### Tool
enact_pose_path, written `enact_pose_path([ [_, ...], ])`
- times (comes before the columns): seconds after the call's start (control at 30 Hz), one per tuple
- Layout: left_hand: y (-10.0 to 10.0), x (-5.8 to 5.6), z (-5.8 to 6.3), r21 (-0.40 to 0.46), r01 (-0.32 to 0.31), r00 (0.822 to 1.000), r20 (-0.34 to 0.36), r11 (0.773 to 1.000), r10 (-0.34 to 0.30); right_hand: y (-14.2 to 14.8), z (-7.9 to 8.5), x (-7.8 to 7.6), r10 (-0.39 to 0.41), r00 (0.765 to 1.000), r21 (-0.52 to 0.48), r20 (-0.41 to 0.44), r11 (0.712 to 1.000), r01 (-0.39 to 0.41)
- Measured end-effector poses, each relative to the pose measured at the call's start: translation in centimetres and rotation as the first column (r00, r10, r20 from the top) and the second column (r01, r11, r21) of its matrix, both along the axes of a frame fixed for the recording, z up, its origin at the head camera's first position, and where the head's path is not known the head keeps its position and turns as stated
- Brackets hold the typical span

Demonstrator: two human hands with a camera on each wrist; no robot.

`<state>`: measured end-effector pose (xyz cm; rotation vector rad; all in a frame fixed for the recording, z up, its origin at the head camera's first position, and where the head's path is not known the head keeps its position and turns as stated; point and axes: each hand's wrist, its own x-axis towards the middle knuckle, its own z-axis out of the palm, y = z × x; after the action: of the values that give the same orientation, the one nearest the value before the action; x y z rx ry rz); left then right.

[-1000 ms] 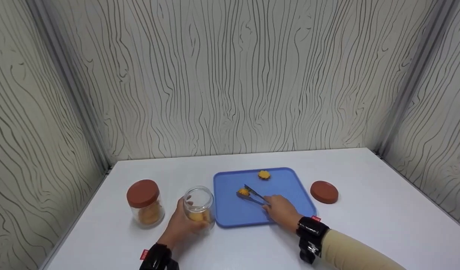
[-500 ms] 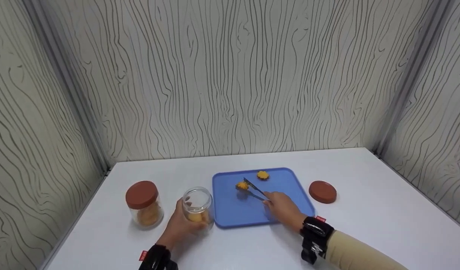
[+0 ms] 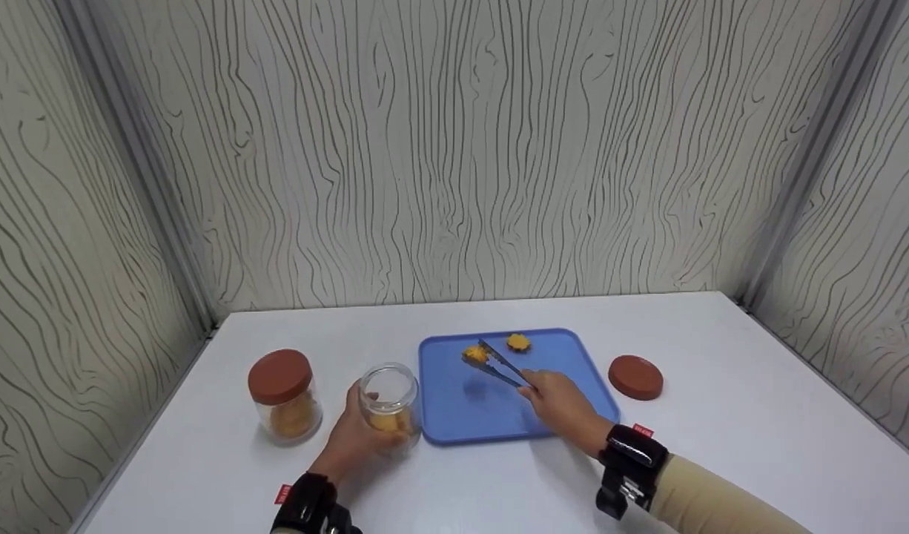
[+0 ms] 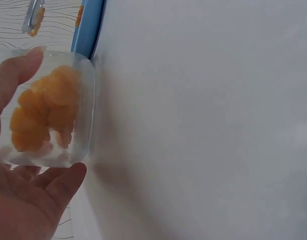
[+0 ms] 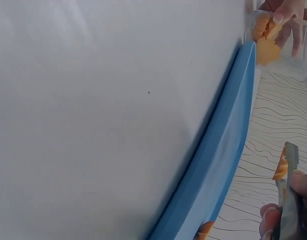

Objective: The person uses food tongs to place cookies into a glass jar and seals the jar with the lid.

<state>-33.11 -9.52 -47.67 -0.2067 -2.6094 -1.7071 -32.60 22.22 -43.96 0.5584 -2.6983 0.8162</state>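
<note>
My right hand (image 3: 562, 406) holds metal tongs (image 3: 508, 371), whose tips pinch a scalloped orange cookie (image 3: 474, 354) above the blue tray (image 3: 454, 423). A second such cookie (image 3: 519, 343) lies at the tray's back edge. My left hand (image 3: 358, 437) grips an uncovered clear jar (image 3: 390, 389) standing just left of the tray. Inside it, several orange cookies (image 4: 46, 107) show through the wall in the left wrist view. In the right wrist view the tongs (image 5: 289, 200) are held up off the tray, with the cookie between their tips.
Farther left stands another clear jar (image 3: 295, 419) with a red-brown lid (image 3: 280, 377) on it and cookies inside. A loose red-brown lid (image 3: 636, 377) lies right of the tray on the white table (image 3: 706, 356). Wood-patterned panels (image 3: 454, 148) enclose the back and sides.
My right hand has lifted the tongs and the pinched cookie up from the tray. My left hand stays around the jar.
</note>
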Motion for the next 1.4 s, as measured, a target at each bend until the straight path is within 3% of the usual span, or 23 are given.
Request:
enact_pose_path([
  [0.4,-0.1,0.2,0.3,0.007,0.016,1.0,-0.027,1.0,-0.016,-0.7,1.7,1.0,0.034,0.999,-0.023,-0.024,0.999,-0.035],
  [0.63,0.0,0.1,0.2,-0.01,0.004,1.0,-0.016,1.0,-0.004,-1.6,3.0,1.6,0.082,0.997,-0.061,0.01,0.995,-0.081],
  [0.9,0.0,0.2,0.3,0.017,0.002,1.0,0.001,1.0,-0.002,-2.6,3.8,2.0,0.108,0.993,-0.071,-0.046,0.991,-0.111],
  [1.23,0.0,0.2,0.3,0.019,0.004,1.0,0.009,1.0,-0.004,-4.1,4.5,3.0,0.235,0.965,-0.064,-0.117,0.968,-0.244],
  [1.4,0.1,0.0,0.3,0.017,0.004,1.0,0.027,1.0,-0.004,-5.2,4.7,3.2,0.256,0.964,-0.043,-0.069,0.965,-0.26],
])
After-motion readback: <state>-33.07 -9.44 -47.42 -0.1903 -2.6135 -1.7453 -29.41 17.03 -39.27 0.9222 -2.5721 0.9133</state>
